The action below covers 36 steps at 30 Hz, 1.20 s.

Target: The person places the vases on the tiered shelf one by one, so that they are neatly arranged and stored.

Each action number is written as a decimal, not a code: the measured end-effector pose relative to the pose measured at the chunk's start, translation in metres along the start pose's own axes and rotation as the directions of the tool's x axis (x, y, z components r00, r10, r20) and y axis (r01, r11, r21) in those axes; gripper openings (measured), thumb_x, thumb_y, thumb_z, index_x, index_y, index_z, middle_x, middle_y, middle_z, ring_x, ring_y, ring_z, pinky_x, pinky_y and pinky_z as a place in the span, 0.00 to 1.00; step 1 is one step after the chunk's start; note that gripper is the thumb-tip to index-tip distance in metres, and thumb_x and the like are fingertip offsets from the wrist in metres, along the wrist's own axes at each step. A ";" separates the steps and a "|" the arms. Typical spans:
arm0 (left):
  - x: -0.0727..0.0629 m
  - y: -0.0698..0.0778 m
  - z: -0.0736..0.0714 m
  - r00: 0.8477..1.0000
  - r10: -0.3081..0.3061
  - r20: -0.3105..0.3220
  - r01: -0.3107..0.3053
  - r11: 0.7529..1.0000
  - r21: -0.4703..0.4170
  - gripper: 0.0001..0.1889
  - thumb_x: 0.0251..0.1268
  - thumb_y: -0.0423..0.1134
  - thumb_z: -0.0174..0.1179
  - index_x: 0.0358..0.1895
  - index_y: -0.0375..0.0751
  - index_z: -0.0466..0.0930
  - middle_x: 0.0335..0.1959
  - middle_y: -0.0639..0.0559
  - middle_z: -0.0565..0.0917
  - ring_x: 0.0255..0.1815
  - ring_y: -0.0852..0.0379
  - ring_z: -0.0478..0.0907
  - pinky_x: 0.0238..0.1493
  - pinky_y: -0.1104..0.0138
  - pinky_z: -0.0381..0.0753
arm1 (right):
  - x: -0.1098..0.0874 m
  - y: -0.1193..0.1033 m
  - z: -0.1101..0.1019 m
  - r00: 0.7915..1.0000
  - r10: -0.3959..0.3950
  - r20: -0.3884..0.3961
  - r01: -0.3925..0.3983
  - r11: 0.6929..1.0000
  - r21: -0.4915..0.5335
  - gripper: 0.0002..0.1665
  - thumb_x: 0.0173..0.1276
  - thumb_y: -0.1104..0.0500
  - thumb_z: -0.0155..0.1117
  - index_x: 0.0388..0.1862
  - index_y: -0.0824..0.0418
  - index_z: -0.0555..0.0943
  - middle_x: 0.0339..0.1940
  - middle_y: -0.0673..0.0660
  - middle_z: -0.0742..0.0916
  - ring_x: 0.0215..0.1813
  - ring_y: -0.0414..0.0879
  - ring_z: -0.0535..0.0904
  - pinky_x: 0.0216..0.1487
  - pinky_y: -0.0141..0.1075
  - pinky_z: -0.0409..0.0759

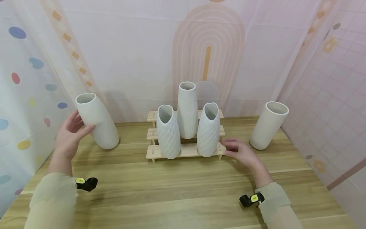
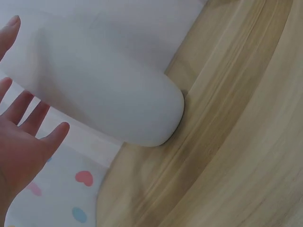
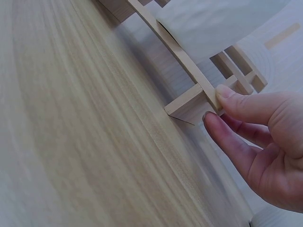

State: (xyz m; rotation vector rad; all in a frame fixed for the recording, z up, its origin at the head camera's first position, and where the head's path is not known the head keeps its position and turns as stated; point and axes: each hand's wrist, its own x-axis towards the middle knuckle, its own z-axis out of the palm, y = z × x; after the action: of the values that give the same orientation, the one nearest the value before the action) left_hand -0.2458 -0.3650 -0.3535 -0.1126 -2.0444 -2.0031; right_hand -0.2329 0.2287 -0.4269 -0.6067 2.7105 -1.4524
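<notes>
On the left, a tall white vase (image 1: 98, 122) stands on the table. My left hand (image 1: 68, 136) is around its left side, thumb in front and fingers spread; in the left wrist view the fingers (image 2: 35, 116) look loosely extended beside the vase, and whether they touch it is hard to tell. In the middle stands a three-step wooden display stand (image 1: 188, 149). Two textured white vases, a left one (image 1: 168, 136) and a right one (image 1: 208, 135), rest on its front step. Between them, farther back, is a taller vase (image 1: 187, 111). My right hand (image 3: 265, 137) pinches the front step's right end between thumb and fingertips.
Another white cylindrical vase (image 1: 267, 127) stands on the table to the right of my right hand. Patterned curtains (image 1: 137, 63) hang behind and at both sides. The wood-grain table (image 1: 160, 194) stretches in front of the stand.
</notes>
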 end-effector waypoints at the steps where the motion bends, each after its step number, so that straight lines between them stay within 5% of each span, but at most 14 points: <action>1: 0.001 -0.001 0.002 1.000 0.003 -0.008 -0.003 1.000 0.011 0.43 0.65 0.26 0.63 0.79 0.58 0.54 0.75 0.54 0.63 0.72 0.58 0.60 0.62 0.80 0.62 | 0.000 0.001 0.000 1.000 -0.011 0.000 0.011 1.000 0.003 0.23 0.68 0.63 0.67 0.60 0.71 0.79 0.60 0.68 0.78 0.58 0.61 0.77 0.57 0.51 0.78; 7: 0.007 -0.001 0.016 0.996 0.030 -0.079 -0.019 0.990 0.138 0.48 0.59 0.28 0.70 0.77 0.68 0.56 0.70 0.50 0.67 0.66 0.54 0.63 0.52 0.81 0.69 | 0.000 0.003 0.001 1.000 -0.022 -0.007 0.022 1.000 -0.003 0.23 0.68 0.62 0.68 0.60 0.69 0.80 0.60 0.66 0.78 0.59 0.60 0.76 0.56 0.48 0.78; 12: 0.009 -0.001 0.028 0.988 0.020 -0.151 0.001 0.991 0.137 0.47 0.55 0.29 0.73 0.75 0.68 0.61 0.69 0.50 0.67 0.65 0.52 0.64 0.66 0.65 0.66 | 0.001 0.000 0.002 0.999 0.033 0.004 -0.034 0.999 0.003 0.23 0.69 0.64 0.67 0.61 0.70 0.79 0.62 0.67 0.77 0.61 0.63 0.74 0.60 0.54 0.75; 15: 0.010 -0.002 0.032 0.972 0.000 -0.235 0.038 0.987 0.159 0.47 0.53 0.32 0.75 0.73 0.70 0.63 0.67 0.53 0.68 0.65 0.53 0.65 0.70 0.57 0.63 | 0.001 0.000 0.001 0.999 0.040 0.006 -0.040 0.999 -0.004 0.23 0.69 0.64 0.66 0.62 0.70 0.78 0.62 0.68 0.76 0.62 0.63 0.74 0.60 0.54 0.75; 22: 0.013 -0.011 0.042 0.925 0.061 -0.374 0.022 0.977 0.213 0.46 0.48 0.32 0.77 0.71 0.69 0.67 0.64 0.57 0.71 0.61 0.55 0.68 0.65 0.58 0.69 | 0.000 -0.002 0.000 1.000 0.013 0.008 -0.013 1.000 0.019 0.24 0.69 0.63 0.67 0.61 0.71 0.78 0.62 0.68 0.76 0.61 0.64 0.74 0.60 0.54 0.75; 29: 0.011 -0.010 0.051 0.913 0.087 -0.399 0.015 0.970 0.244 0.43 0.48 0.33 0.77 0.69 0.67 0.69 0.63 0.58 0.72 0.61 0.55 0.68 0.65 0.52 0.69 | -0.001 0.003 0.000 0.999 -0.035 0.000 0.035 0.999 0.001 0.24 0.69 0.60 0.68 0.60 0.70 0.80 0.60 0.67 0.78 0.60 0.62 0.74 0.57 0.48 0.77; 36: 0.011 0.011 0.065 0.929 0.101 -0.356 -0.018 0.973 0.228 0.42 0.47 0.34 0.77 0.68 0.67 0.71 0.61 0.58 0.73 0.58 0.55 0.70 0.63 0.48 0.72 | 0.000 -0.001 0.000 1.000 0.016 0.008 -0.016 1.000 0.024 0.24 0.69 0.64 0.67 0.61 0.72 0.78 0.63 0.70 0.76 0.63 0.65 0.72 0.61 0.56 0.73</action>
State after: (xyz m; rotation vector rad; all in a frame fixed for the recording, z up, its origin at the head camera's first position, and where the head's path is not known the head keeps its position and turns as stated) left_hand -0.2629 -0.3018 -0.3406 0.2260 -1.9722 -1.6000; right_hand -0.2321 0.2285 -0.4256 -0.5866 2.6816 -1.4734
